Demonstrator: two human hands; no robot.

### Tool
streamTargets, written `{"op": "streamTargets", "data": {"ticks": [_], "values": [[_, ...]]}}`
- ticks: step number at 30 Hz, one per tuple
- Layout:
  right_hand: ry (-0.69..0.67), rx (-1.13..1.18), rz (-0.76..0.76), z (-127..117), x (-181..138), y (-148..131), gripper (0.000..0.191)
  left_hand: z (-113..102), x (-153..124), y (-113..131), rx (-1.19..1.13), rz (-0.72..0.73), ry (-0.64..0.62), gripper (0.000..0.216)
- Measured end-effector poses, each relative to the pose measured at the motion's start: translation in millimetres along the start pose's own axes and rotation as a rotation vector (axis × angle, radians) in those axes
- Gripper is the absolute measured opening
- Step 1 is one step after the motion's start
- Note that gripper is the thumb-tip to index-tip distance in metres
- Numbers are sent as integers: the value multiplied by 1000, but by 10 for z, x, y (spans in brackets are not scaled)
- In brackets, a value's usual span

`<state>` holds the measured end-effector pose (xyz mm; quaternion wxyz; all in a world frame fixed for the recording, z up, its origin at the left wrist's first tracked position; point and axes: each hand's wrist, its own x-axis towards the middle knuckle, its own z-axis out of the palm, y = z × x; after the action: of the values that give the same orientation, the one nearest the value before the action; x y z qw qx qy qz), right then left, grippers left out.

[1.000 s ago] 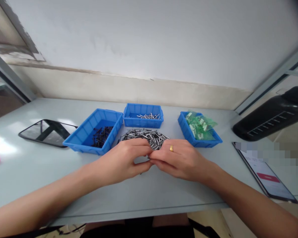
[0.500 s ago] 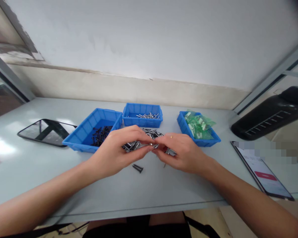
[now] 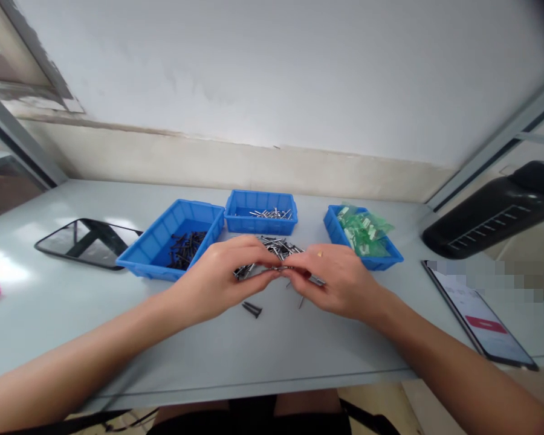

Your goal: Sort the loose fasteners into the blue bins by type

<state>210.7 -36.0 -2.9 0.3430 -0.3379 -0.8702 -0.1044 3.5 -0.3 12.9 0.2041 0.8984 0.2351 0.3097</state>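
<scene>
My left hand (image 3: 229,272) and my right hand (image 3: 330,278) meet over the table, thumbs and fingertips pinched together. Between the fingertips is a small silver metal piece (image 3: 281,268), mostly covered, its kind too small to make out. Just behind and under the hands lies a loose pile of silver pins and dark screws (image 3: 278,246), partly hidden by my fingers. Two black screws (image 3: 252,310) rest side by side on the table in front of my left hand. A thin silver pin (image 3: 301,302) lies below my right hand.
A blue bin (image 3: 149,241) with black screws stands left; another blue bin (image 3: 260,225) with silver pins is behind. At right, a third blue bin (image 3: 383,263) holds green plastic packets (image 3: 365,229). A phone (image 3: 485,320), black bottle (image 3: 480,208) and black-framed flat object (image 3: 88,241) flank them.
My fingertips have drawn closer together around the metal, which shows less now. My right hand has shifted slightly, uncovering more of the pile. The bins and loose screws stay put.
</scene>
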Motion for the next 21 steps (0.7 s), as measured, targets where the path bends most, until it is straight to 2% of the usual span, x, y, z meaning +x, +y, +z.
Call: {"op": "streamTargets", "data": {"ticks": [9, 14, 17, 19, 21], "values": [[5, 2, -61, 23, -17, -13, 15, 47, -42, -42, 18, 4, -54, 12], [-13, 49, 53, 9, 2, 9, 15, 2, -13, -5, 12, 5, 60, 8], [-129, 151, 128, 11, 21, 9, 18, -31, -22, 17, -19, 74, 131, 10], [-191, 227, 133, 14, 30, 4, 16, -45, -34, 25, -31, 108, 150, 12], [-185, 273, 104, 10, 34, 2, 12, -51, -38, 30, -32, 127, 145, 13]]}}
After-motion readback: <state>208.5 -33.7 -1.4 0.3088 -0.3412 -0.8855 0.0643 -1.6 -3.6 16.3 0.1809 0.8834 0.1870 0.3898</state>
